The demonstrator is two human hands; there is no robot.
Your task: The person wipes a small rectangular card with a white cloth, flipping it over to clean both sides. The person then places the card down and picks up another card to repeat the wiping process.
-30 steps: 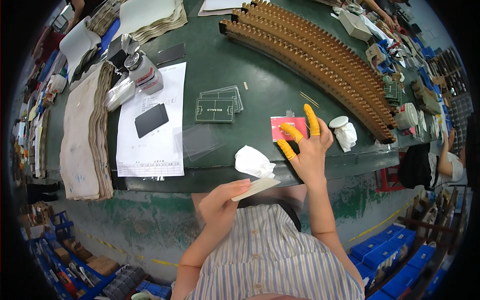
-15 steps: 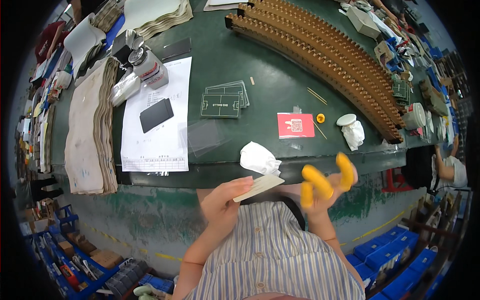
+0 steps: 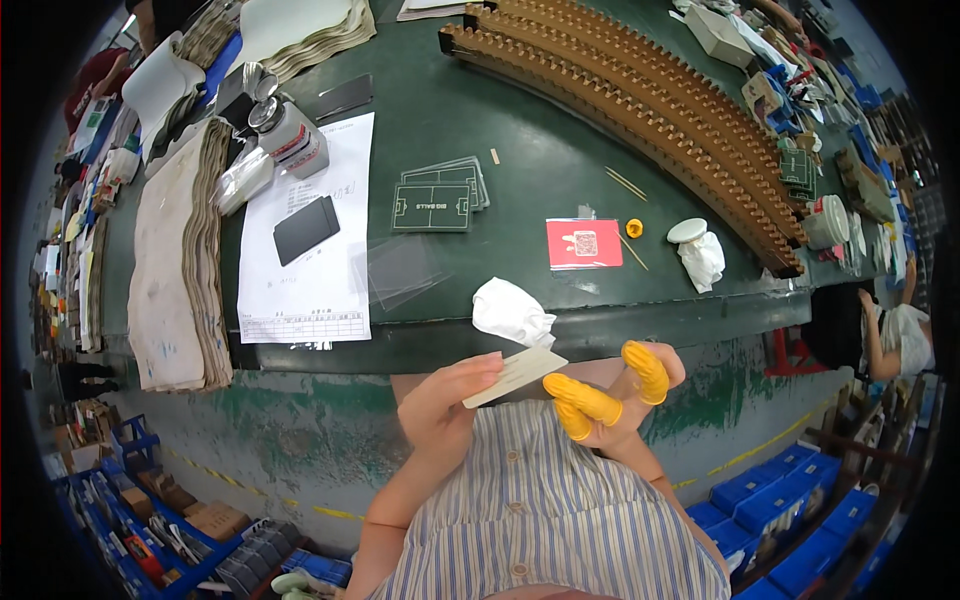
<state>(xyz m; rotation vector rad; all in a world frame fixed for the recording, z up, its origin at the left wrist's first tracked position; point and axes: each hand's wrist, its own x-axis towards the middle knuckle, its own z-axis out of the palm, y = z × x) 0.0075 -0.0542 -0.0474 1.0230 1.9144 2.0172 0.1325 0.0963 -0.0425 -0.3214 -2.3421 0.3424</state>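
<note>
My left hand [image 3: 440,397] is closed on a pale, thin rectangular plate [image 3: 515,376], tilted in front of my striped shirt, with faint markings across its face. My right hand [image 3: 620,402] wears yellow rubber finger cots [image 3: 596,402] on several fingers. Its fingers are apart and hold nothing that I can see, and they are near the plate's right end. At the table's front edge, just beyond the plate, lies a crumpled white cloth [image 3: 511,311]. A red card [image 3: 585,244] with a printed code is on the table, with a loose yellow finger cot [image 3: 634,228] beside it.
Long notched brown racks [image 3: 620,120] curve across the back right. Green cards [image 3: 432,207], clear sheets [image 3: 400,268], dark plates [image 3: 307,230] on white paper [image 3: 300,300], and a bottle [image 3: 290,138] are on the left. A cloth-wrapped round pad [image 3: 702,258] and thin sticks [image 3: 626,182] sit on the right.
My right hand has moved left and slightly down, closer to the pale plate. My left hand keeps its hold on the plate, almost still. The view has shifted slightly.
</note>
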